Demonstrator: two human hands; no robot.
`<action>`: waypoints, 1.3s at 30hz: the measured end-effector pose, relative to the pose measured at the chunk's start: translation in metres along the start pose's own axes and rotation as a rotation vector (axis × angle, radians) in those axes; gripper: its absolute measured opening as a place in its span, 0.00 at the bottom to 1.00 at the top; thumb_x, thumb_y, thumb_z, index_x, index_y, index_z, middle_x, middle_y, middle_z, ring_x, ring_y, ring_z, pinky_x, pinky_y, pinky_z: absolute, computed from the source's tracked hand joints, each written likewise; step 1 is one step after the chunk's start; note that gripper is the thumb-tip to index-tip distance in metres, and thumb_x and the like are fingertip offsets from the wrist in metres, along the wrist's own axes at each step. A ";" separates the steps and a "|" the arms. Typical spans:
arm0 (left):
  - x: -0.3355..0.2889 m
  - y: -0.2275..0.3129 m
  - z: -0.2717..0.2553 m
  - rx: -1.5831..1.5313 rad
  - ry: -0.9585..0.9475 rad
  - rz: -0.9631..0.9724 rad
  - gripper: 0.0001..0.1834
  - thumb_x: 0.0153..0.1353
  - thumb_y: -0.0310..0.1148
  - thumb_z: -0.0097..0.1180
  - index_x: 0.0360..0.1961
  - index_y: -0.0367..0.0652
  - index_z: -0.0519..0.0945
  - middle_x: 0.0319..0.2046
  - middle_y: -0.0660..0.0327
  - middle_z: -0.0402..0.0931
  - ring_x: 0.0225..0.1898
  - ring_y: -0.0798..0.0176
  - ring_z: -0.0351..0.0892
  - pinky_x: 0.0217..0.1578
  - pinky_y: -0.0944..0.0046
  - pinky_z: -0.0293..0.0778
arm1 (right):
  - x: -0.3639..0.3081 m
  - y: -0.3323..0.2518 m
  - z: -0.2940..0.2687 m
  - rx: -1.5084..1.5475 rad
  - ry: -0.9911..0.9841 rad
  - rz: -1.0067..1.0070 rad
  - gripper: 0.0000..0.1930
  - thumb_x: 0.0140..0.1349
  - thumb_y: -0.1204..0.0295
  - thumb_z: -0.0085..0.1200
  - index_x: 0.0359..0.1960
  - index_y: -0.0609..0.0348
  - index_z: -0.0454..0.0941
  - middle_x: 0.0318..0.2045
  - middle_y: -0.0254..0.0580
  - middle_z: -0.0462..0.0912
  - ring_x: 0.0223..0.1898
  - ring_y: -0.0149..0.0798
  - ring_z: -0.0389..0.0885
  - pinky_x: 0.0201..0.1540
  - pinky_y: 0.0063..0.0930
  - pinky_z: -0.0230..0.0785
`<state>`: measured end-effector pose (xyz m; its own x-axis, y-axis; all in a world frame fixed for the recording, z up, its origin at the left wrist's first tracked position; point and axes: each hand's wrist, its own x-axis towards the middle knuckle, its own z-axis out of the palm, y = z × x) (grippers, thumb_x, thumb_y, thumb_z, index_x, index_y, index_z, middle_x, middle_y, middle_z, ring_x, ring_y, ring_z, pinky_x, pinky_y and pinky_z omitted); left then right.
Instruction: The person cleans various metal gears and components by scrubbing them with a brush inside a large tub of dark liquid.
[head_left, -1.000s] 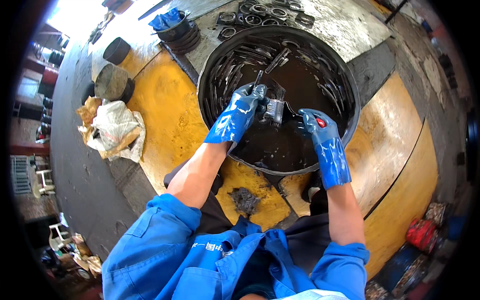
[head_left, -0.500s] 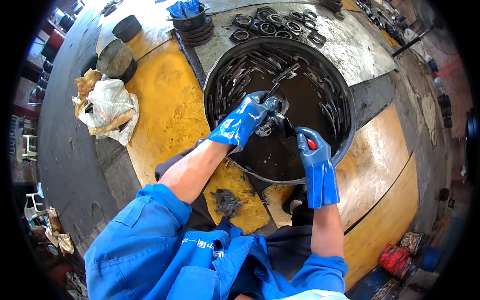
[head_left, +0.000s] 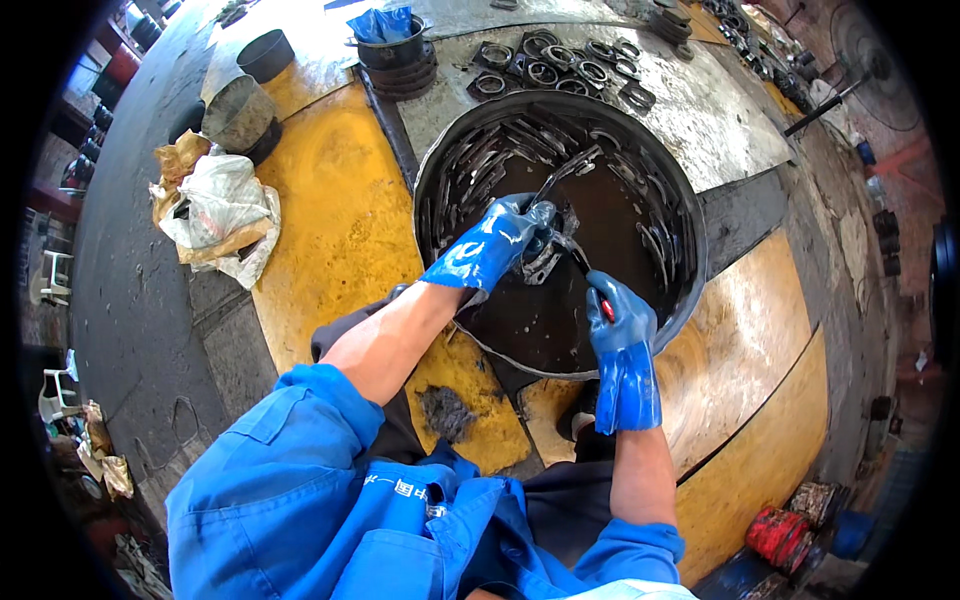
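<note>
Within left grip [head_left: 510,228] (gloved), metal part [head_left: 543,264]

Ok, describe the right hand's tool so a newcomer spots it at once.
Find the big round tub. Over its lower right, the right hand grips the tool, its dark end toward the left hand. Its red part sets it apart from the dark pieces along the wall.

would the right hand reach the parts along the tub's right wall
Probably yes: nothing visible lies between the right hand and the parts, though that hand holds a red-handled tool.
</note>
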<state>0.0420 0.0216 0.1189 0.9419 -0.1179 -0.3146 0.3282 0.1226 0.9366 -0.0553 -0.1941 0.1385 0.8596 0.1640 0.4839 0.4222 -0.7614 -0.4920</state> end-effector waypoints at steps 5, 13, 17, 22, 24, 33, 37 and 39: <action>-0.006 0.006 -0.005 0.047 0.043 -0.046 0.14 0.74 0.41 0.60 0.40 0.40 0.83 0.26 0.67 0.79 0.24 0.74 0.73 0.26 0.69 0.69 | 0.000 0.003 -0.004 0.015 0.022 -0.028 0.11 0.59 0.75 0.67 0.45 0.52 0.86 0.38 0.47 0.89 0.38 0.52 0.89 0.42 0.39 0.82; -0.019 0.013 -0.008 -0.088 -0.053 0.001 0.11 0.75 0.37 0.58 0.36 0.41 0.79 0.26 0.67 0.76 0.25 0.73 0.71 0.27 0.68 0.69 | 0.001 0.002 0.000 0.054 -0.009 -0.054 0.10 0.58 0.77 0.67 0.42 0.53 0.87 0.38 0.46 0.89 0.37 0.51 0.89 0.41 0.39 0.82; -0.014 0.004 -0.014 -0.192 -0.048 0.005 0.09 0.73 0.37 0.60 0.43 0.41 0.83 0.29 0.65 0.81 0.25 0.72 0.75 0.28 0.69 0.71 | 0.002 0.002 -0.004 0.077 0.012 -0.052 0.10 0.58 0.76 0.67 0.42 0.53 0.87 0.39 0.47 0.89 0.38 0.51 0.89 0.42 0.39 0.83; -0.021 0.014 -0.004 0.008 -0.032 -0.053 0.15 0.75 0.41 0.58 0.45 0.39 0.85 0.27 0.70 0.78 0.25 0.75 0.70 0.25 0.68 0.66 | -0.001 0.021 -0.010 -0.111 0.059 0.008 0.10 0.60 0.74 0.66 0.43 0.51 0.86 0.40 0.47 0.89 0.39 0.51 0.89 0.44 0.41 0.83; -0.008 -0.008 -0.017 0.067 -0.073 0.026 0.16 0.74 0.43 0.59 0.48 0.40 0.86 0.28 0.70 0.79 0.25 0.76 0.69 0.26 0.69 0.66 | 0.002 0.020 -0.013 -0.081 0.096 0.019 0.11 0.59 0.73 0.67 0.44 0.52 0.86 0.40 0.46 0.89 0.39 0.51 0.89 0.44 0.41 0.82; -0.026 0.022 -0.013 -0.068 -0.132 -0.144 0.10 0.73 0.39 0.60 0.43 0.44 0.82 0.30 0.63 0.82 0.27 0.68 0.79 0.28 0.66 0.75 | 0.001 0.019 -0.028 -0.030 0.255 0.096 0.12 0.58 0.76 0.67 0.44 0.51 0.86 0.39 0.45 0.89 0.38 0.51 0.89 0.43 0.40 0.82; -0.025 0.067 -0.007 0.010 -0.088 0.035 0.13 0.74 0.42 0.58 0.47 0.43 0.82 0.31 0.65 0.80 0.29 0.68 0.78 0.30 0.65 0.76 | 0.001 0.029 -0.032 -0.010 0.345 0.103 0.13 0.58 0.76 0.66 0.45 0.51 0.85 0.40 0.46 0.89 0.39 0.51 0.89 0.44 0.40 0.82; -0.007 0.110 -0.003 0.354 -0.007 0.302 0.16 0.74 0.44 0.58 0.51 0.42 0.82 0.34 0.65 0.80 0.33 0.69 0.77 0.34 0.66 0.76 | 0.005 0.026 -0.037 -0.020 0.373 0.117 0.12 0.59 0.76 0.66 0.45 0.52 0.86 0.40 0.47 0.89 0.39 0.51 0.89 0.44 0.40 0.82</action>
<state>0.0714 0.0385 0.2233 0.9906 -0.1353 -0.0198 -0.0065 -0.1914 0.9815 -0.0508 -0.2365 0.1546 0.7365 -0.1615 0.6569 0.3186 -0.7738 -0.5474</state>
